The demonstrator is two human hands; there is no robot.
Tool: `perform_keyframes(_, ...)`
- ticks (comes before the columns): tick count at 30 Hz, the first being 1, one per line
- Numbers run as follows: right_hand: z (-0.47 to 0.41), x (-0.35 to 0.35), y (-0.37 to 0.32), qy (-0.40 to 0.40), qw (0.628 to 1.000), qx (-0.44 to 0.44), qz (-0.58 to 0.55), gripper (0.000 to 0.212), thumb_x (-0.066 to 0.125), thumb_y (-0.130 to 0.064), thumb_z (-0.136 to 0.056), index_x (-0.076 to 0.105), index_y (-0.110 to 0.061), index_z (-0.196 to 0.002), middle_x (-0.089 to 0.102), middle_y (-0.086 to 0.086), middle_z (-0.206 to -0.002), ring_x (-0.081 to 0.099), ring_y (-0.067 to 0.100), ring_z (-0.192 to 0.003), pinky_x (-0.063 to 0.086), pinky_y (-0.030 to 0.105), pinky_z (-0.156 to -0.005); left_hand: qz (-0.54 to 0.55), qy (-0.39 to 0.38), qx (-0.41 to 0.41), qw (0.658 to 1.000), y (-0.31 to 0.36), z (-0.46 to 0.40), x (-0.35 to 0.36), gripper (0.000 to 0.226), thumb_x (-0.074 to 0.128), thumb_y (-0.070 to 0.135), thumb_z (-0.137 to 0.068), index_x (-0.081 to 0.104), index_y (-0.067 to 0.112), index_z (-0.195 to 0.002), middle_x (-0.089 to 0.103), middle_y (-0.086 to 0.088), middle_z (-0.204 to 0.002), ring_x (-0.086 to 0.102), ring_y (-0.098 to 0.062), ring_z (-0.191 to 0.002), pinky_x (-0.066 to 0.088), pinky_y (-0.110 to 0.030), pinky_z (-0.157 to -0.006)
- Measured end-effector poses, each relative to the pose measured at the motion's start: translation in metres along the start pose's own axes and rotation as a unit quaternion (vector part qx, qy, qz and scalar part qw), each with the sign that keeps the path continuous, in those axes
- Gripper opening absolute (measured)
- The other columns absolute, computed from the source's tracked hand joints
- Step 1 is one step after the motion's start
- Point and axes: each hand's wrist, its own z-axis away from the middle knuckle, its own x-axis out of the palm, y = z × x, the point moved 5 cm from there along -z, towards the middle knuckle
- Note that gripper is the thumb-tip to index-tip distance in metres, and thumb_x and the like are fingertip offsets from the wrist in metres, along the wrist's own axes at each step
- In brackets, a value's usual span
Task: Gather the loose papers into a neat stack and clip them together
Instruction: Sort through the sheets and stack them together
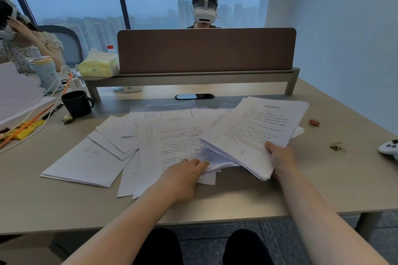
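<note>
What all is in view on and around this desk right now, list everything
held sheaf: one, white, right of centre, raised at its near edge
loose papers: many, white, spread left and centre
red clip: one, right of the sheaf
gold clips: a few, nearer right
controller: one, white, right edge
mug: one, black, left
tissue pack: one, yellow, on the shelf
divider: one, brown, centre back
people in headsets: two, back and left
left hand: on the centre papers
right hand: grip on the sheaf

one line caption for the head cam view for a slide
Right hand lifts a gathered sheaf while left hand reaches loose papers on the desk.
</note>
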Motion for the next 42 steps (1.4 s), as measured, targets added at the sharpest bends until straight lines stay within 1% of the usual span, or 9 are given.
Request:
perform_keyframes(4, 0.002, -0.001, -0.001, 0.004, 1.0, 0.009, -0.009, 0.036, 0.064, 0.002, -0.089, 0.059, 0.005, -0.125, 0.064, 0.018, -0.125, 0.063, 0.039, -0.111, 0.049, 0.054, -0.099, -0.041, 0.081, -0.029, 0.995, -0.01, 0.0, -0.005, 0.028, 0.046, 0.019, -0.095, 0.053, 0.021, -0.122, 0.061, -0.002, -0.117, 0.058, -0.023, -0.102, 0.046, -0.033, -0.075)
perform_keyframes(8, 0.002, -0.003, -0.001, 0.009, 0.999, 0.017, -0.037, 0.038, 0.064, 0.002, -0.088, 0.059, 0.004, -0.126, 0.064, 0.018, -0.127, 0.064, 0.038, -0.11, 0.05, 0.054, -0.099, -0.005, 0.146, -0.065, 0.987, -0.025, 0.002, -0.012, 0.023, 0.043, 0.024, -0.097, 0.064, 0.017, -0.103, 0.069, -0.005, -0.103, 0.065, -0.026, -0.091, 0.044, -0.031, -0.069)
perform_keyframes(11, 0.003, -0.004, -0.001, 0.007, 0.998, 0.026, -0.055, 0.038, 0.062, 0.001, -0.089, 0.058, 0.002, -0.128, 0.065, 0.015, -0.126, 0.064, 0.036, -0.108, 0.051, 0.053, -0.098, 0.058, 0.221, -0.1, 0.968, -0.038, 0.007, -0.029, 0.013, 0.051, 0.02, -0.089, 0.062, 0.014, -0.09, 0.071, -0.009, -0.09, 0.066, -0.033, -0.082, 0.04, -0.031, -0.059)
perform_keyframes(17, 0.005, -0.003, -0.002, 0.003, 0.997, 0.028, -0.073, 0.038, 0.059, 0.001, -0.092, 0.056, 0.002, -0.13, 0.062, 0.017, -0.13, 0.062, 0.037, -0.113, 0.049, 0.052, -0.1, 0.076, 0.226, -0.151, 0.959, -0.057, 0.011, -0.046, 0.044, 0.05, 0.008, -0.084, 0.048, 0.021, -0.126, 0.066, -0.005, -0.107, 0.063, -0.032, -0.09, 0.038, -0.031, -0.064)
perform_keyframes(21, 0.01, -0.002, -0.007, -0.015, 0.998, 0.029, -0.058, 0.037, 0.057, 0.003, -0.093, 0.054, 0.007, -0.129, 0.062, 0.014, -0.122, 0.062, 0.035, -0.104, 0.049, 0.042, -0.093, 0.119, 0.286, -0.173, 0.935, -0.068, 0.01, -0.054, 0.007, 0.05, 0.005, -0.086, 0.055, 0.01, -0.084, 0.066, -0.013, -0.085, 0.055, -0.031, -0.07, 0.033, -0.031, -0.058)
perform_keyframes(28, 0.011, -0.001, -0.008, -0.053, 0.998, 0.027, -0.017, 0.028, 0.057, 0.004, -0.092, 0.059, 0.004, -0.12, 0.064, 0.015, -0.114, 0.065, 0.026, -0.083, 0.049, 0.042, -0.089, 0.192, 0.386, -0.232, 0.872, -0.083, 0.019, -0.083, 0.019, 0.05, 0.008, -0.095, 0.049, 0.011, -0.076, 0.049, -0.003, -0.067, 0.045, -0.014, -0.054, 0.026, -0.021, -0.047)
perform_keyframes(32, 0.012, 0.006, -0.008, -0.086, 0.996, 0.024, 0.021, 0.027, 0.058, 0.005, -0.09, 0.06, 0.004, -0.117, 0.067, 0.018, -0.111, 0.065, 0.035, -0.091, 0.052, 0.044, -0.087, 0.187, 0.43, -0.208, 0.859, -0.085, 0.018, -0.093, 0.024, 0.052, 0.009, -0.096, 0.048, 0.012, -0.072, 0.047, 0.001, -0.062, 0.042, -0.007, -0.05, 0.024, -0.018, -0.046)
perform_keyframes(36, 0.014, 0.016, -0.003, -0.116, 0.991, 0.039, 0.057, 0.018, 0.061, 0.004, -0.088, 0.066, 0.001, -0.104, 0.071, 0.016, -0.103, 0.067, 0.038, -0.094, 0.053, 0.051, -0.092, 0.133, 0.441, -0.152, 0.875, -0.079, 0.006, -0.093, 0.017, 0.059, 0.008, -0.093, 0.061, 0.008, -0.076, 0.06, -0.006, -0.058, 0.054, -0.024, -0.046, 0.035, -0.022, -0.046)
perform_keyframes(42, 0.018, 0.032, 0.002, -0.152, 0.981, 0.066, 0.101, 0.017, 0.055, -0.007, -0.095, 0.066, 0.0, -0.105, 0.072, 0.017, -0.102, 0.069, 0.037, -0.095, 0.052, 0.05, -0.094, 0.078, 0.403, -0.041, 0.911, -0.036, -0.016, -0.077, 0.007, 0.072, 0.011, -0.083, 0.066, 0.013, -0.08, 0.065, 0.0, -0.056, 0.058, -0.019, -0.04, 0.034, -0.02, -0.042)
